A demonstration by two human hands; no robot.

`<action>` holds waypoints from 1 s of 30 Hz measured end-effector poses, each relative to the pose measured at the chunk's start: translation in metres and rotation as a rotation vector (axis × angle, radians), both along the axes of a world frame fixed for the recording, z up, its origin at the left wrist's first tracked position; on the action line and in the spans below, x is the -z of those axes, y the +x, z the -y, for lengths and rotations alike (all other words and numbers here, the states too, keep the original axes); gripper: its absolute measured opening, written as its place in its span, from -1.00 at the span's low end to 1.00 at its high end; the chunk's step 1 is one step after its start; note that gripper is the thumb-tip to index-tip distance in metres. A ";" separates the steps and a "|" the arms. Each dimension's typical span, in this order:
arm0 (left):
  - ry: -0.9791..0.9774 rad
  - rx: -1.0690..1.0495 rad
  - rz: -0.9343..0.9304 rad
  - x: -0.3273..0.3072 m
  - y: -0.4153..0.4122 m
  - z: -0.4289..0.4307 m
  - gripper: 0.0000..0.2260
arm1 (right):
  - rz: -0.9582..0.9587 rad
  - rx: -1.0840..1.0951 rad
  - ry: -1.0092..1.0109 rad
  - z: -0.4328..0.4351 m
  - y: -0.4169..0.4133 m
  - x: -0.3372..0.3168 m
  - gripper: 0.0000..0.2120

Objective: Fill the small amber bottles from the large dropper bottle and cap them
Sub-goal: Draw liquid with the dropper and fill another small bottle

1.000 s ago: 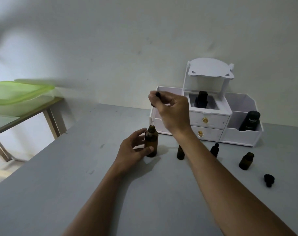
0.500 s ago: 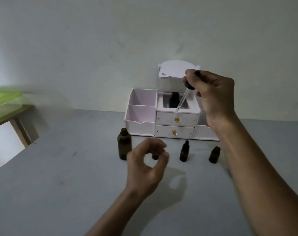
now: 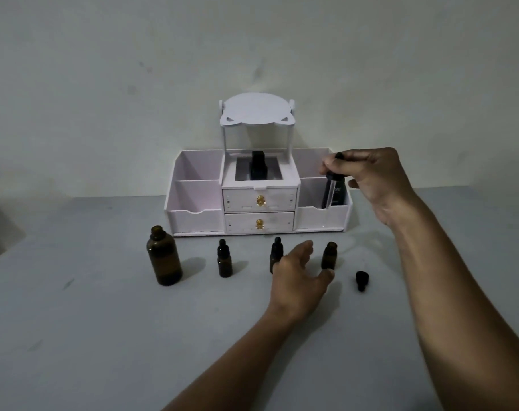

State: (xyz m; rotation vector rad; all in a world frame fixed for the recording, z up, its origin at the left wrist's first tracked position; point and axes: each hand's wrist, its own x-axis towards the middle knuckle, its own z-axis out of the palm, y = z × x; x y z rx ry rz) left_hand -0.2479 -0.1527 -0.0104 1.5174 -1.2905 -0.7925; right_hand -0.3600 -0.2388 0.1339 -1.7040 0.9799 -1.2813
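The large amber bottle [image 3: 164,258] stands uncapped at the left of the grey table. To its right stand three small amber bottles: one capped [image 3: 224,258], a second capped [image 3: 276,252] partly behind my left hand, a third uncapped [image 3: 329,255]. A loose black cap [image 3: 362,280] lies to the right of the third. My right hand [image 3: 376,182] pinches the black bulb of the glass dropper [image 3: 330,188], which hangs above the uncapped small bottle. My left hand [image 3: 299,275] is spread open just in front of that bottle, thumb near it, holding nothing.
A white organiser [image 3: 193,215] with two drawers and a small mirror frame stands against the wall behind the bottles. A black container [image 3: 257,169] sits in its middle tray and a dark bottle [image 3: 338,192] in its right compartment.
My right hand has carried the dropper down and to the right, over the uncapped small bottle. My left hand has opened and moved right toward that bottle. The view shifted left.
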 end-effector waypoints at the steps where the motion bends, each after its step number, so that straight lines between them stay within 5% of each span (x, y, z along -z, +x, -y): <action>1: -0.009 -0.013 -0.003 0.001 0.003 0.004 -0.34 | -0.008 -0.012 0.019 0.001 0.003 0.002 -0.85; 30: -0.140 -0.017 0.088 0.014 -0.002 0.037 -0.66 | -0.012 0.003 0.183 0.018 -0.013 0.034 -0.83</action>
